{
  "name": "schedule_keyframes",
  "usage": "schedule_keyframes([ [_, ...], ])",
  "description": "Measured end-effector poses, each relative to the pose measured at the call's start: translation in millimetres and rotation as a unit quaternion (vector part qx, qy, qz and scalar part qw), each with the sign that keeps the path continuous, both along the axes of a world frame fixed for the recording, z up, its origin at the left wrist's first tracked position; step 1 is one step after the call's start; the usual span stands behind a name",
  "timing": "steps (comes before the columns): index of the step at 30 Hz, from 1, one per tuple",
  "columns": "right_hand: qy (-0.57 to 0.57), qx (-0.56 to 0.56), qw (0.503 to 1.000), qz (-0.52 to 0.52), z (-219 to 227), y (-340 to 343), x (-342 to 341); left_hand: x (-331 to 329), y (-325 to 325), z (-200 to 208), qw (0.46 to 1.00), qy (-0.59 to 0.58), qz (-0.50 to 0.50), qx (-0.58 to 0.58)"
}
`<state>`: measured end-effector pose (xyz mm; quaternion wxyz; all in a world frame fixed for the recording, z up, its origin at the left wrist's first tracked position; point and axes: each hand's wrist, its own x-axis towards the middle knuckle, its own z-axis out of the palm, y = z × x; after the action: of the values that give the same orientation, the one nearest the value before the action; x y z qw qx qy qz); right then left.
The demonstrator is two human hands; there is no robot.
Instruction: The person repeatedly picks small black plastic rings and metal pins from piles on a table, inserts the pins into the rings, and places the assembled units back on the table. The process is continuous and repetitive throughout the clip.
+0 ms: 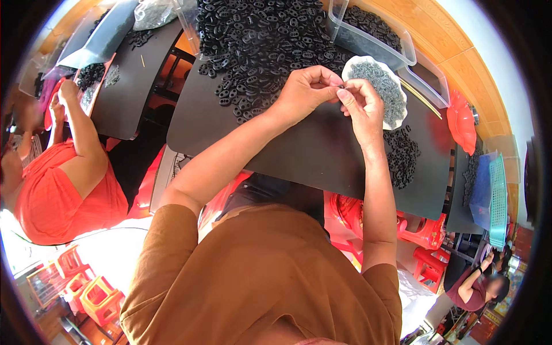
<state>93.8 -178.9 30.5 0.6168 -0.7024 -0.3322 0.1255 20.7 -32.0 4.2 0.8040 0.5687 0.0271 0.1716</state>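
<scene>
Black piece (341,87), unreadably small, sits between both hands (309,94) (363,103).

A plain brown shirt (270,270), softly creased across the front, is worn with loose short sleeves (164,244) ending near the elbows (187,190), dark clothing (279,192) showing past its hem, and both forearms (230,148) and hands (302,96) are bare.

From here I make out black pieces (259,34) of semi-glossy plastic, a smooth, dull-sheened tabletop (299,149), a clear, shiny plastic bin (368,48) and matt brown shirt cloth (270,264).
</scene>
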Motion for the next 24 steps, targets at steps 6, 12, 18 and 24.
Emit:
schedule_keyframes([
  [6, 0.054, 0.012, 0.998, 0.034, -14, 3, -3, -39, 19, 22, 0.953, 0.019, 0.054, 0.297],
  [12, 0.043, -0.047, 0.995, 0.075, -18, 11, -15, -83, 80, 29, 0.726, 0.051, 0.126, 0.674],
  [18, 0.014, -0.066, 0.995, 0.073, -15, 9, -18, -82, 86, 21, 0.730, 0.080, 0.085, 0.674],
  [24, 0.002, -0.073, 0.995, 0.070, -19, 3, -18, -77, 88, 25, 0.750, 0.079, 0.066, 0.653],
])
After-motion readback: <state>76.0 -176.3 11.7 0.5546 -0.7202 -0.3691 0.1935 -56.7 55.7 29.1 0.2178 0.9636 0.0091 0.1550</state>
